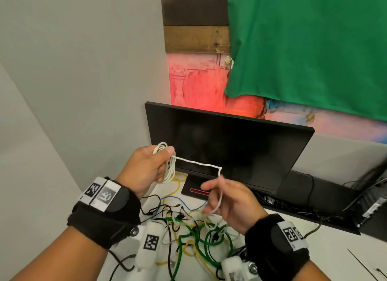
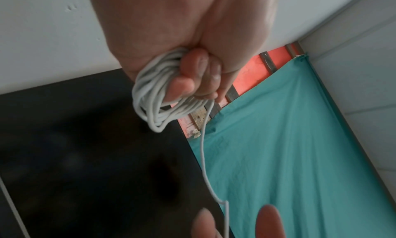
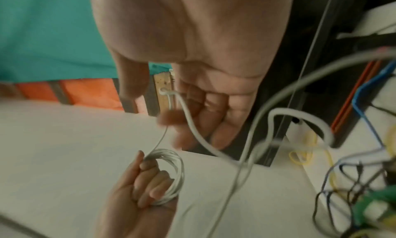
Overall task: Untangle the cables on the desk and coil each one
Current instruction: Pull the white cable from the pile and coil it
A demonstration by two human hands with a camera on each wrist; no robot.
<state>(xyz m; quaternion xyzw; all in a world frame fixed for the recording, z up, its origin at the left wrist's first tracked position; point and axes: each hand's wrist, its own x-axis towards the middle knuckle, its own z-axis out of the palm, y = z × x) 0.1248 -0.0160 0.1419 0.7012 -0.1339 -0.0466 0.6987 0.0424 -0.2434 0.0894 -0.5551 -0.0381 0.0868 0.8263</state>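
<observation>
My left hand (image 1: 155, 165) is raised in front of the monitor and grips a coil of white cable (image 1: 170, 171); the left wrist view shows the loops of the coil (image 2: 150, 97) wrapped round the curled fingers (image 2: 193, 82). One white strand (image 1: 199, 163) runs right from the coil, kinks, and drops across my right hand (image 1: 222, 199). That hand's fingers (image 3: 203, 116) are loosely bent and blurred, with the strand lying over them and thumb and forefinger apart. Below both hands, a tangle (image 1: 194, 232) of green, yellow, blue, black and white cables lies on the white desk (image 1: 335, 249).
A dark monitor (image 1: 230, 146) stands close behind the hands, its base (image 1: 194, 189) on the desk. Black equipment and more black wires (image 1: 314, 199) sit to the right. A grey wall closes the left side; a green cloth (image 1: 303, 50) hangs behind.
</observation>
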